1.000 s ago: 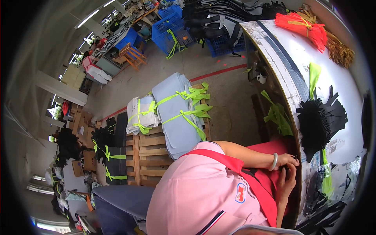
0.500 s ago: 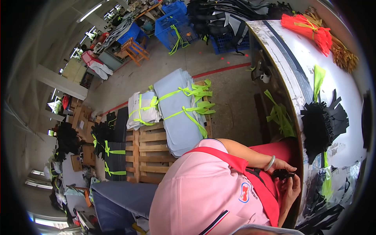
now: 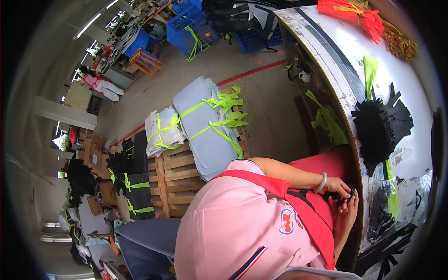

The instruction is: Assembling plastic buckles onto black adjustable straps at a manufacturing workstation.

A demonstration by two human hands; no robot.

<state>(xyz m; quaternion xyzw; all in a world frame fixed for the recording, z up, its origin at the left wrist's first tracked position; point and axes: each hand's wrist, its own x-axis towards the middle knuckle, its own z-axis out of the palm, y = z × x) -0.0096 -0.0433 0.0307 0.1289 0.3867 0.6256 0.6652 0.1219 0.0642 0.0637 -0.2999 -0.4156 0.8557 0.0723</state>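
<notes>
My left hand point(image 3: 336, 186), with a pale bangle point(image 3: 320, 182) on its wrist, is closed, its fingertips pinched at a small black piece point(image 3: 351, 193). My right hand point(image 3: 347, 211) comes up from below, its fingers bent against the same piece. Both hands meet in front of my red apron point(image 3: 313, 210), close to the table edge. The black piece is mostly covered by fingers, so its kind cannot be told. On the white table point(image 3: 345, 70) beside me lies a bundle of black strips point(image 3: 375, 135) with a yellow-green tie point(image 3: 370, 74) near it.
A wooden pallet point(image 3: 179, 184) carries grey sheet stacks point(image 3: 200, 135) tied with yellow-green strips. Blue crates point(image 3: 189, 28) stand far back. Red strips point(image 3: 354, 16) lie at the table's far end. Another person point(image 3: 100, 86) is at the far left. A white mug point(image 3: 304, 76) sits below the table.
My view has shifted slightly, moving most of the scene up and left. My fingers have come closer together, and less of the black piece shows, now at the fingertips.
</notes>
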